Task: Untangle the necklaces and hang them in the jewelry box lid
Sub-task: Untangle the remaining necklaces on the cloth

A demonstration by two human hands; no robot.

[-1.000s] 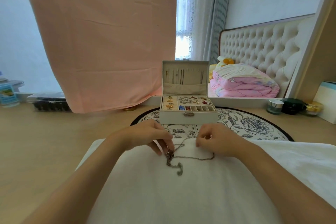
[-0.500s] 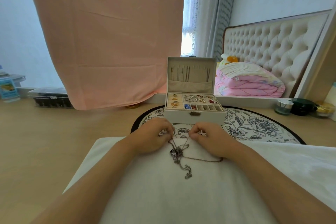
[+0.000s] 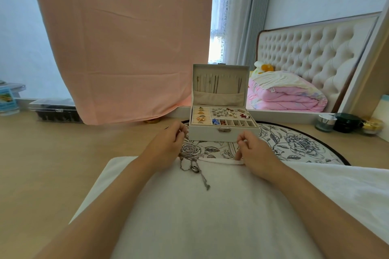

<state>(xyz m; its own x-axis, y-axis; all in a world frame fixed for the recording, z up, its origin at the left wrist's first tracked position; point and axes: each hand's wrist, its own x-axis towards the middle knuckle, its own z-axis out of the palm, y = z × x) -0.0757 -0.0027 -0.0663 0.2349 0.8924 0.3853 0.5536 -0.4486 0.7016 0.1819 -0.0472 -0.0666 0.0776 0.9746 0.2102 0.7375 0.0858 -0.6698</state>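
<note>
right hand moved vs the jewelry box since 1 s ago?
Yes. The right hand has gone forward and out to its own side: earlier it sat on the white towel below the jewelry box, now its fingers reach the box's front right corner.

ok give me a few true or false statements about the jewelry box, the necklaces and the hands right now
1. The jewelry box lid stands open. True.
2. The lid is bare, with no chains hanging in it. False: several chains hang inside the lid.
3. The tangled necklaces lie on the white cloth. True.
4. The left hand and right hand are both inside the box. False: both are in front of it, set apart, by the chains.
5. The box sits on bare wood. False: it rests on a floral round mat.
</note>
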